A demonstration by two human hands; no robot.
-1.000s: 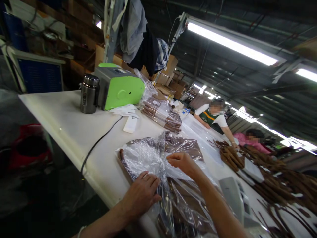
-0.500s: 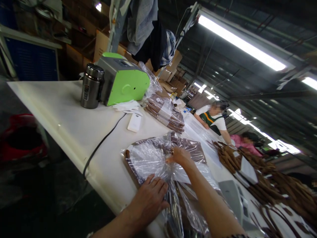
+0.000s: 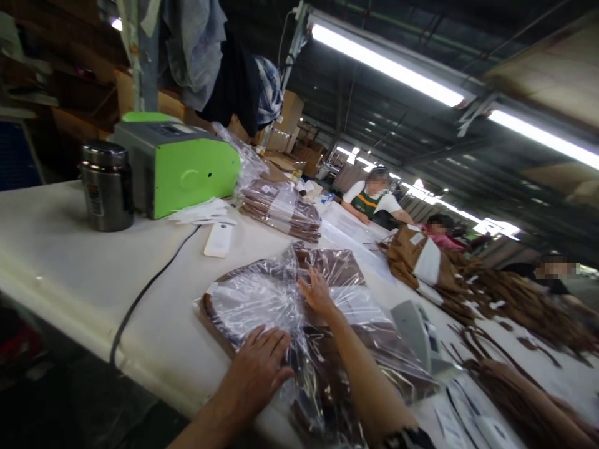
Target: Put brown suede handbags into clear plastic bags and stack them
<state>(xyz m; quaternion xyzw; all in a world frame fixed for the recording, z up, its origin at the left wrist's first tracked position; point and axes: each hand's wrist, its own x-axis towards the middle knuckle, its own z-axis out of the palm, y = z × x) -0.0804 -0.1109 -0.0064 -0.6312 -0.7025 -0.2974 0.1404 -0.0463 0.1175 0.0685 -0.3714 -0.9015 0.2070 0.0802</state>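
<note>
A brown folded garment in a clear plastic bag [image 3: 346, 305] lies on the white table [image 3: 159, 324] in front of me. My left hand [image 3: 262, 365] rests flat on the near left part of the bag, fingers stretched out and holding nothing. Farther up, near the middle of the bag, my right hand [image 3: 319, 294] touches the wrinkled plastic with its fingers apart. The film is bunched into creases between both hands. Part of the bag's near end is hidden by my right forearm.
At the left stand a steel flask [image 3: 107, 187] and a green-and-grey machine [image 3: 187, 168] with a black cable [image 3: 145, 287]. Behind the bag lie a white phone-like object [image 3: 219, 240] and more bagged garments [image 3: 281, 209]. Loose brown garments [image 3: 468, 280], a grey device [image 3: 416, 330] and a co-worker's arm [image 3: 519, 386] are at right.
The view has swung to the right. My right hand's fingers, bent at the plastic before, are now spread on it. My left hand stays flat on the bag. A co-worker's arm has appeared at lower right.
</note>
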